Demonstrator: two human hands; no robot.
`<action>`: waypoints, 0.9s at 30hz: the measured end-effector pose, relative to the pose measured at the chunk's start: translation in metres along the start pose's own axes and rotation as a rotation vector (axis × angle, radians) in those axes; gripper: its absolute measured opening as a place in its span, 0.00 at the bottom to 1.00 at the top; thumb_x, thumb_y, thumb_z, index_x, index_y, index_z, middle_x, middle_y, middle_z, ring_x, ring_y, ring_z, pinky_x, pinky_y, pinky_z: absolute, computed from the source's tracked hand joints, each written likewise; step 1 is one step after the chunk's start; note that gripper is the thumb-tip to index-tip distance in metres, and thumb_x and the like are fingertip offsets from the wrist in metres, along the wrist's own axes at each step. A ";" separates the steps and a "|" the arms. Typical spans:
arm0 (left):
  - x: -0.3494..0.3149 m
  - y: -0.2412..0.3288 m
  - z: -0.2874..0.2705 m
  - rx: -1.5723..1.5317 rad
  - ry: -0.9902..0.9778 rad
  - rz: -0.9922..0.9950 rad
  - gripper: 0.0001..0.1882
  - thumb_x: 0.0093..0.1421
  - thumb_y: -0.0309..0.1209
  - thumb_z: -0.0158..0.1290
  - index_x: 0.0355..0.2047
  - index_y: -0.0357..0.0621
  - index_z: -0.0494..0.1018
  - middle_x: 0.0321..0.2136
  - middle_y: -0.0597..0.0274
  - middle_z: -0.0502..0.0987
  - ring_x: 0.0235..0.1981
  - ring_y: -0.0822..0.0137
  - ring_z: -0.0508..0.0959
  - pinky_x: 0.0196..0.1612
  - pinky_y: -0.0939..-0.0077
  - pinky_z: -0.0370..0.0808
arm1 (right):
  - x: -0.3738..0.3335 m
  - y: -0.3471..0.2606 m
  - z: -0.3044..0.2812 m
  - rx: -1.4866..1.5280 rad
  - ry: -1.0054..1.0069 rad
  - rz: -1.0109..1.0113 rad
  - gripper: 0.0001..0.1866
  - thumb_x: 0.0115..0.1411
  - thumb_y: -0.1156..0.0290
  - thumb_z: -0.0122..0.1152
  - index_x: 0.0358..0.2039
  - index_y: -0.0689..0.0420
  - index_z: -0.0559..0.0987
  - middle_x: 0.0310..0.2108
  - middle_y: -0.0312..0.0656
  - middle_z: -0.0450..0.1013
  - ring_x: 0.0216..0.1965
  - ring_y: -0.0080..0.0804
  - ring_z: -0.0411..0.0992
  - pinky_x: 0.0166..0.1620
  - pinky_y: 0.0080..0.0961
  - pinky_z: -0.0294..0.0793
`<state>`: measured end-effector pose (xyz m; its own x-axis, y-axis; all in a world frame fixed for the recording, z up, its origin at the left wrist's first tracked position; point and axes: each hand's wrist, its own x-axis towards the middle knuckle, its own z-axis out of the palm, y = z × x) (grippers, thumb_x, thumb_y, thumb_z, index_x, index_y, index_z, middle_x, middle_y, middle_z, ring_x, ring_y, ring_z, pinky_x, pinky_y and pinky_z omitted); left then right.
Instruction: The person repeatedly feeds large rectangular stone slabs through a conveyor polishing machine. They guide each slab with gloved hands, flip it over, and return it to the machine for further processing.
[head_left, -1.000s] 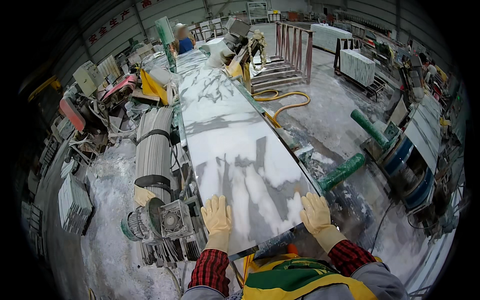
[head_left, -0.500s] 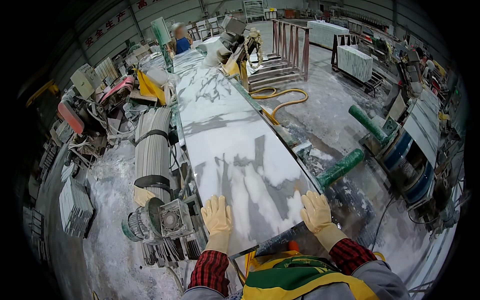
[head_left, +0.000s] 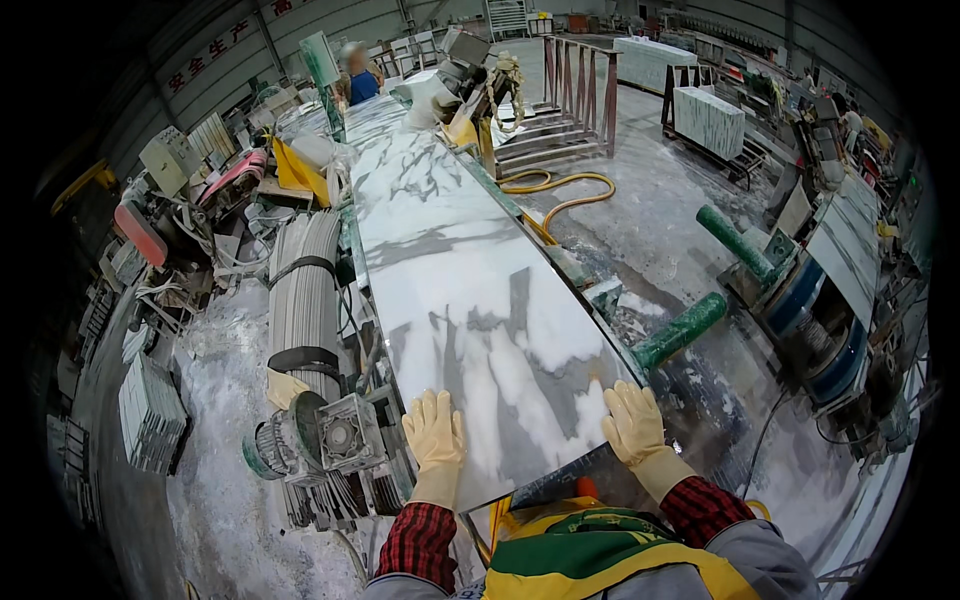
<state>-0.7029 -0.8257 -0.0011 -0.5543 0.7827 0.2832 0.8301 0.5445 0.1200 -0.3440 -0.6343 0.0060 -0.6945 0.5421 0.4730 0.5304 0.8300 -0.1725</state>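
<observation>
At the near end of a long worktop (head_left: 565,478) lies a polished stone slab (head_left: 455,275), white with grey veins, its length running away from the person; the cream-gloved left hand (head_left: 433,442) rests on its near left corner, palm down, fingers pointing forward; the cream-gloved right hand (head_left: 637,432) lies at the near right corner, over the edge, its fingers slightly spread; the two hands are well apart, with the slab between them, and neither is closed around anything.

Below the wrists show red and black checked cuffs (head_left: 418,545); between the forearms is a green and yellow apron (head_left: 590,545); left of the left hand sits a dusty motor (head_left: 345,435), and just beyond it a bundle of thin grey strips (head_left: 303,300) bound with dark bands; right of the slab, ahead of the right hand, a green roller (head_left: 680,332) sticks out at a slant.

Farther off on the right, a yellow hose (head_left: 572,203) loops over the floor (head_left: 665,215), near a reddish metal rack (head_left: 611,105); beyond the rack stands a veined stone block (head_left: 708,125); at the far end, left of the worktop, is another person (head_left: 362,86) in blue.
</observation>
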 end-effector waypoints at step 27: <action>-0.017 0.005 -0.004 -0.009 -0.017 0.009 0.29 0.76 0.44 0.53 0.75 0.52 0.68 0.75 0.47 0.68 0.76 0.40 0.66 0.76 0.33 0.60 | -0.011 -0.007 -0.019 0.022 -0.027 0.015 0.29 0.67 0.60 0.62 0.65 0.61 0.78 0.66 0.56 0.74 0.65 0.58 0.70 0.68 0.60 0.65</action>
<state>-0.6890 -0.8378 -0.0019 -0.5476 0.7927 0.2681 0.8356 0.5346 0.1263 -0.3310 -0.6480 0.0181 -0.6997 0.5575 0.4467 0.5299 0.8244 -0.1988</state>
